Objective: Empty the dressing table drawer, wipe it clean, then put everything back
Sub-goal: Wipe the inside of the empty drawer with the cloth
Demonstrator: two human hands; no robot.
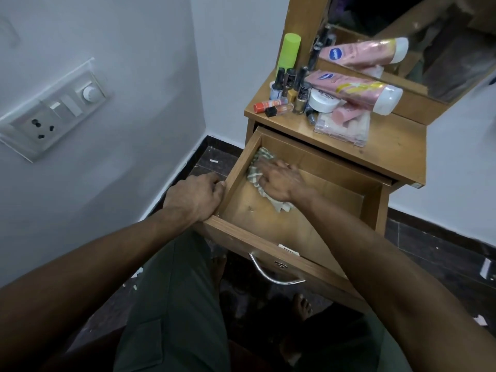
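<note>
The wooden drawer [300, 232] of the dressing table stands pulled out, and only a cloth lies inside it. My right hand [281, 179] presses a checked cloth [259, 159] flat onto the drawer floor near the far left corner, fingers spread. My left hand [197, 196] grips the drawer's left side wall from outside, fingers curled over its edge. On the table top [389, 149] lie the cosmetics: a pink lotion tube [354, 92], a white jar [323, 100], several nail polish bottles [288, 89], a green can [288, 51] and a clear pouch [343, 124].
A mirror [418, 36] stands at the back of the table. A wall with a switch and socket plate [51, 114] is close on the left. The drawer front has a metal handle [271, 275]. The dark tiled floor [214, 159] carries small scraps; my bare feet are below the drawer.
</note>
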